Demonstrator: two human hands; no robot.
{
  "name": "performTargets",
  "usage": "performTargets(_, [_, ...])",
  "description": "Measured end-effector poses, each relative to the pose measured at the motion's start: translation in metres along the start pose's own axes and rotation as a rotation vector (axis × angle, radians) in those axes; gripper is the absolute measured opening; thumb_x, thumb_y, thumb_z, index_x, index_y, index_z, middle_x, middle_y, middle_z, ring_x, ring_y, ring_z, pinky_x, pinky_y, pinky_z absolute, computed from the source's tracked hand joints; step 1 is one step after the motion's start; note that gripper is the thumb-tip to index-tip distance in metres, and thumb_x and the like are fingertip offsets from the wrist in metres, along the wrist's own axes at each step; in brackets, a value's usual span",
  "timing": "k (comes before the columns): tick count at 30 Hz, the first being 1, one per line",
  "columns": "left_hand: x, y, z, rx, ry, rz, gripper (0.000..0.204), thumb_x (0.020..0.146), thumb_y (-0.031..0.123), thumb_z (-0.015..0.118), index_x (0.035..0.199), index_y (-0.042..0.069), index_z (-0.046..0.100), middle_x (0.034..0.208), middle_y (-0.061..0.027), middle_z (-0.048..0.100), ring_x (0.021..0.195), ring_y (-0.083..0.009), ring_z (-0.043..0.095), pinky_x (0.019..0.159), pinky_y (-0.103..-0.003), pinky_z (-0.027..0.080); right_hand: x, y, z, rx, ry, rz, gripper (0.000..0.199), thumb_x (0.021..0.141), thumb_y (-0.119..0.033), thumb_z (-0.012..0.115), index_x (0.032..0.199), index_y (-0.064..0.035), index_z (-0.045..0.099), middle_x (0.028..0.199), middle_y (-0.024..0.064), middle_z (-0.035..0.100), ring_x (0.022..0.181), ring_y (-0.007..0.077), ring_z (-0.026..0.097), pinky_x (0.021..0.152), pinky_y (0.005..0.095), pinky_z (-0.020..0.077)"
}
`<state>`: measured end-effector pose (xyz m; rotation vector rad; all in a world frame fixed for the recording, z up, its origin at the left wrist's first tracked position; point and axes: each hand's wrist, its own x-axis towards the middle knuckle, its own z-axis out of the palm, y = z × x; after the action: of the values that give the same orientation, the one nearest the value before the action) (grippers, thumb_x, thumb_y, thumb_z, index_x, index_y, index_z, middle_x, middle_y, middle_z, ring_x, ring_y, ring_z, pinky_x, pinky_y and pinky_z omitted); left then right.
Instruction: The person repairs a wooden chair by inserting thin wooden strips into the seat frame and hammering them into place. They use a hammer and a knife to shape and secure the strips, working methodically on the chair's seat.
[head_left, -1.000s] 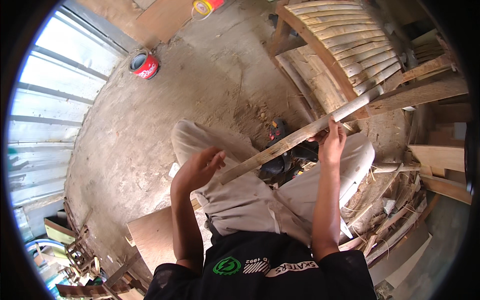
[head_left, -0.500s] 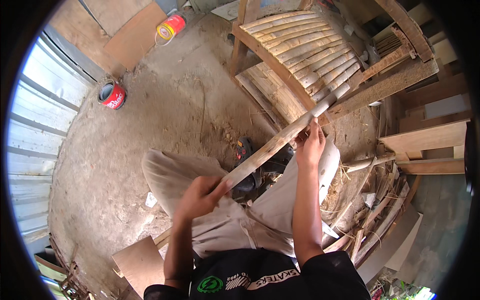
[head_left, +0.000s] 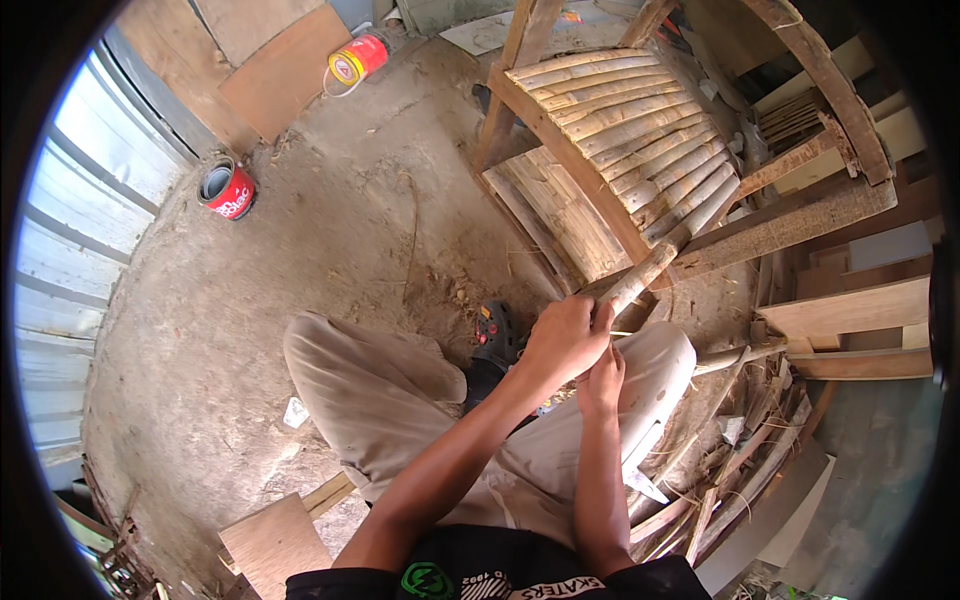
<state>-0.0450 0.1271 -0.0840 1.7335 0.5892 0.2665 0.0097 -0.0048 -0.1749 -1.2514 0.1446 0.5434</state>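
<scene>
A long bamboo strip slants up and away to the right. Its far part lies across the edge of a slatted bamboo seat in a wooden frame. My left hand is wrapped over the near part of the strip. Just below it, pressed close, is my right hand, closed, its fingertips mostly hidden behind the left hand; it appears to grip the strip from underneath. The strip's near end is hidden by my hands.
An open red paint can stands at the left; a red and yellow can lies farther off. Wooden beams border the seat's right side. Scrap wood and bamboo are piled at my right, and a plywood piece lies at lower left.
My left hand has moved up and right along the bamboo strip to meet the right hand. The strip's far part now lies farther over the seat's edge.
</scene>
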Motion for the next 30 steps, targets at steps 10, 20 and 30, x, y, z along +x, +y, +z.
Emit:
performTargets(10, [-0.005,0.002,0.002,0.130,0.076,0.045,0.040,0.094,0.031,0.057,0.078,-0.005,0.063,0.071,-0.0282,0.063,0.070,-0.0472,0.064,0.066,-0.053,0.051,0.000,0.030,0.015,-0.312,-0.150,-0.192,0.041,0.097,-0.028,0.062,0.122,0.0043,0.059,0.108,0.0061,0.064,0.096,0.0119,0.060,0.081,0.0281,0.0502])
performTargets(20, [-0.001,0.007,-0.005,0.179,0.036,0.062,0.042,0.095,0.034,0.055,0.076,-0.002,0.065,0.072,-0.0262,0.065,0.070,-0.0451,0.065,0.067,-0.054,0.053,-0.003,0.025,0.017,-0.323,-0.164,-0.225,0.041,0.096,-0.027,0.063,0.122,0.0051,0.059,0.111,0.0068,0.064,0.099,0.0134,0.061,0.085,0.0298,0.0499])
performTargets(30, [-0.009,0.007,0.006,0.175,0.066,-0.036,0.044,0.095,0.037,0.055,0.078,-0.001,0.067,0.073,-0.0257,0.066,0.069,-0.0444,0.066,0.069,-0.053,0.054,-0.001,0.029,0.016,-0.336,-0.176,-0.194,0.042,0.094,-0.023,0.066,0.125,0.0044,0.057,0.117,0.0076,0.063,0.104,0.0155,0.061,0.089,0.0314,0.0494])
